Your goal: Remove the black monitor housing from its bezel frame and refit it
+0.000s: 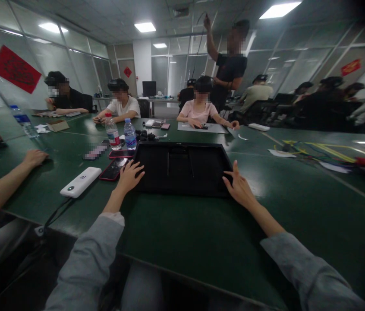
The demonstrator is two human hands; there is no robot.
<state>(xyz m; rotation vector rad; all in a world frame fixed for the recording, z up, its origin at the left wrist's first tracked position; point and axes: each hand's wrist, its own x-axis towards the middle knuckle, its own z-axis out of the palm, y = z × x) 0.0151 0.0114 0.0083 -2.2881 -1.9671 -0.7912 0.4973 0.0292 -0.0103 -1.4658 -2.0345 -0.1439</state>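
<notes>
A black rectangular tray-like object (pixel 180 185) with a raised rim and a narrow black frame shape in its middle lies flat on the green table (pixel 176 233). At its left edge is my left hand (pixel 130 176), fingers apart and holding nothing, close to a dark phone with a red case (pixel 114 169). My right hand (pixel 239 185) is at the right edge with its fingers spread, the index finger pointing up and away. Both hands seem to touch or rest just over the rim; exact contact is hard to tell.
Left of my hand lie a white power bank (pixel 80 182) and a second phone (pixel 121 154). Two bottles (pixel 112 134) stand behind them. Another person's arm (pixel 4 190) rests at the far left. Cables (pixel 318 151) lie at the right. Several people sit across.
</notes>
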